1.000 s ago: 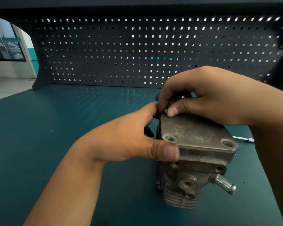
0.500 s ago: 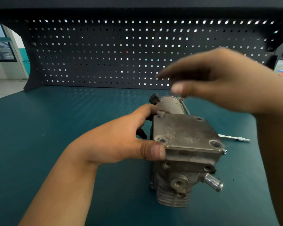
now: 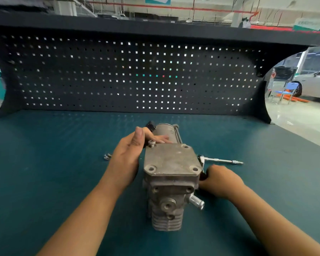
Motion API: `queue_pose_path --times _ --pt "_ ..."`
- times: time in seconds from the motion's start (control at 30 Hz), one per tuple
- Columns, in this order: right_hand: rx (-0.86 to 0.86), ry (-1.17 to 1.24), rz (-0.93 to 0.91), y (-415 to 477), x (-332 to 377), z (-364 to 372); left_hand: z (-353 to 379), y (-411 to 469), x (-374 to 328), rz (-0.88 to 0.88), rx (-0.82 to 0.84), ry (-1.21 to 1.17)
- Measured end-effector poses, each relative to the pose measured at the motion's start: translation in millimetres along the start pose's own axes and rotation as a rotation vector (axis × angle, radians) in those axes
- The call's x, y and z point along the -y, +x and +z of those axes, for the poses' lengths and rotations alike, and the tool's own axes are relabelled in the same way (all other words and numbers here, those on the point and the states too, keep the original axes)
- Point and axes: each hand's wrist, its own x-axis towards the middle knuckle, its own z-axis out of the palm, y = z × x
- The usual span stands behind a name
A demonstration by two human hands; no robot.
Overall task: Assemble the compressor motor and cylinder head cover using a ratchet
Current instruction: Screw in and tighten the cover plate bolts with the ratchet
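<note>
head view: the compressor [image 3: 166, 206] stands on the teal bench [image 3: 44, 163], long axis running away from the person, motor [image 3: 164, 131] at the far end. the cylinder head cover [image 3: 171, 159] lies flat on top; one bolt [image 3: 151, 143] sits in its far-left corner, and the other three holes look empty. the left hand [image 3: 129, 157] rests against the compressor's left side, fingers fairly straight, laid across the motor, gripping nothing. the right hand [image 3: 219, 180] is just beside the cover's right edge; its fingertips are hidden behind the casting, so i cannot tell whether they hold anything. what looks like the ratchet [image 3: 220, 160] lies just beyond that hand, long axis left to right, so the right hand is much the nearer. loose bolts [image 3: 107, 156] lie left of the left hand. no writing on the parts is readable; the far signs are blurred.
</note>
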Motion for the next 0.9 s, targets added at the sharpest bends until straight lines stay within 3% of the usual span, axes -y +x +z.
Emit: queue_pose_path --times 0.27,0.47,0.57,0.7,0.8,0.9 --pt "-0.125 0.170 0.099 -5 -8 -8 3 0 5 -0.047 -0.095 -0.044" --pt "-0.478 0.470 -0.030 -17 -17 -72 3 5 9 -0.054 -0.100 -0.056" --pt "-0.658 0.804 -0.211 -33 -12 -106 4 7 8 -0.009 -0.101 -0.058" --pt "-0.836 1.461 -0.485 -55 8 -160 5 25 -3 0.043 -0.007 0.003" --pt "-0.867 1.834 -0.695 -62 34 -188 6 45 -17 -0.034 0.163 0.023" --pt "-0.813 2.093 -0.647 -62 59 -194 1 62 -22 -0.135 0.290 0.022"
